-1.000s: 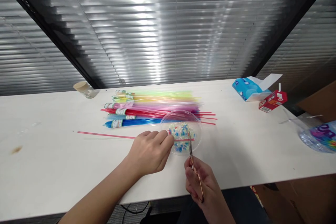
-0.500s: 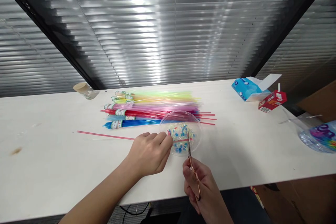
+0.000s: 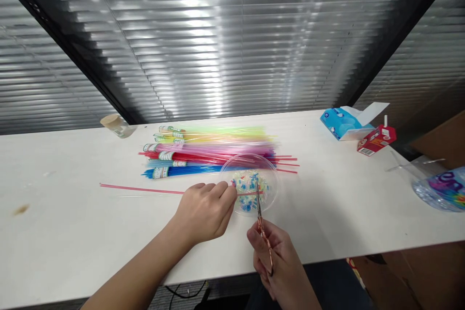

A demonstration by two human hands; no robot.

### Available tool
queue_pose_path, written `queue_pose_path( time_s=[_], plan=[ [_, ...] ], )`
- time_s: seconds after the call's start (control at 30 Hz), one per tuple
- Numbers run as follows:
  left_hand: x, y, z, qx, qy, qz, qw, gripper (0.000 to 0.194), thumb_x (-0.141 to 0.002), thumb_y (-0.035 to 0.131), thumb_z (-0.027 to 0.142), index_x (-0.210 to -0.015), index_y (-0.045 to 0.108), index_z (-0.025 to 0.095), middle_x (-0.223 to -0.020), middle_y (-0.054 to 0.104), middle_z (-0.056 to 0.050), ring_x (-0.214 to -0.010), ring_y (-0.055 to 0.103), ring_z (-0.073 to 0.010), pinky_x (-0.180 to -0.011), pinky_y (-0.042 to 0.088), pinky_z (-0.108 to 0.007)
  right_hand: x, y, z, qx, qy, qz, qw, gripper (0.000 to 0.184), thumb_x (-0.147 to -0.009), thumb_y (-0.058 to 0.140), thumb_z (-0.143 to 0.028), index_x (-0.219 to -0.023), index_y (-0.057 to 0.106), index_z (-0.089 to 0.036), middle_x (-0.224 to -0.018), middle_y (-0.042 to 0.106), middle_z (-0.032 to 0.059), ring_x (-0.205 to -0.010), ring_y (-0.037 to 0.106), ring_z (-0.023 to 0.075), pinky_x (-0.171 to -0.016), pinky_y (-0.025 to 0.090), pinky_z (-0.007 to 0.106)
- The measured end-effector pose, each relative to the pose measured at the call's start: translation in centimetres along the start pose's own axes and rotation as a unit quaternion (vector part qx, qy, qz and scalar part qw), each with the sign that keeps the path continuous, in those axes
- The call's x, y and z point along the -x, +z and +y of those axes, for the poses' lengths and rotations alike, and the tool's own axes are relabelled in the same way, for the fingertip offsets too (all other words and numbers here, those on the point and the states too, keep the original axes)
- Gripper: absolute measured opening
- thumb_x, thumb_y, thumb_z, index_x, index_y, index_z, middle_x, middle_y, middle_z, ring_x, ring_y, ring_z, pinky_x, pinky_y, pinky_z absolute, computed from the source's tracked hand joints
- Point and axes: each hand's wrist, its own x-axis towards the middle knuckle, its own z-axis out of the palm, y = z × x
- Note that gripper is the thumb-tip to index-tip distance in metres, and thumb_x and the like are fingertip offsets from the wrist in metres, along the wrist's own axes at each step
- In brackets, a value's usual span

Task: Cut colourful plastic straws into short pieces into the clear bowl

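My left hand (image 3: 205, 210) pinches a long thin red straw (image 3: 141, 189) whose end reaches over a clear plastic dish (image 3: 271, 174). The dish holds several short cut straw bits, blue, red and pale. My right hand (image 3: 278, 261) grips small copper-coloured scissors (image 3: 260, 223), blades pointing away from me across the straw's end above the dish. Behind the dish lies a pile of bundled coloured straws (image 3: 210, 152): green, yellow, pink, red and blue.
On the white table (image 3: 72, 232) a small jar with a cork lid (image 3: 116, 125) stands at the back left. A blue tissue pack (image 3: 343, 122) and a red drink carton (image 3: 376, 139) sit at the back right. A clear bag with colourful print (image 3: 441, 188) lies at the right edge.
Both hands and the red straw have shifted slightly left. The scissors have slid left along the straw's end over the dish, which now sticks out less past the blades.
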Motion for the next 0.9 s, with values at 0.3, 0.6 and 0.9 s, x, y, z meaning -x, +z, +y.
queue_pose_path(
  time_s=[0.3,0.6,0.9],
  plan=[
    [-0.06,0.06,0.02,0.001,-0.002,-0.003,1.0,0.018,-0.092,0.038,0.019,-0.078,0.049,0.02,-0.064,0.058,0.002,-0.047,0.052,-0.0156,-0.046,0.028,-0.031,-0.02,0.18,0.11,0.017,0.008,0.016,1.0,0.056,-0.079,0.058,-0.074,-0.079,0.046,-0.02,-0.044,0.033,-0.0113,-0.031,0.024,0.0019,-0.031,0.018,0.014],
    [-0.07,-0.08,-0.11,0.008,-0.01,-0.011,1.0,0.02,-0.093,0.037,0.02,-0.076,0.048,0.02,-0.064,0.057,0.002,-0.047,0.049,-0.0151,-0.047,0.026,-0.03,-0.19,0.22,0.13,0.015,0.008,0.014,1.0,0.057,-0.078,0.058,-0.075,-0.077,0.044,-0.021,-0.041,0.032,-0.0117,-0.031,0.022,0.0019,-0.032,0.015,0.015],
    [-0.1,-0.25,-0.53,0.06,0.002,-0.03,0.998,0.022,-0.095,0.035,0.021,-0.077,0.047,0.02,-0.064,0.055,0.002,-0.045,0.046,-0.0141,-0.046,0.025,-0.031,-0.24,-0.33,0.2,-0.016,-0.01,-0.014,1.0,0.06,-0.074,0.059,-0.078,-0.073,0.041,-0.021,-0.04,0.029,-0.013,-0.03,0.018,0.0007,-0.032,0.015,0.014]
  ],
)
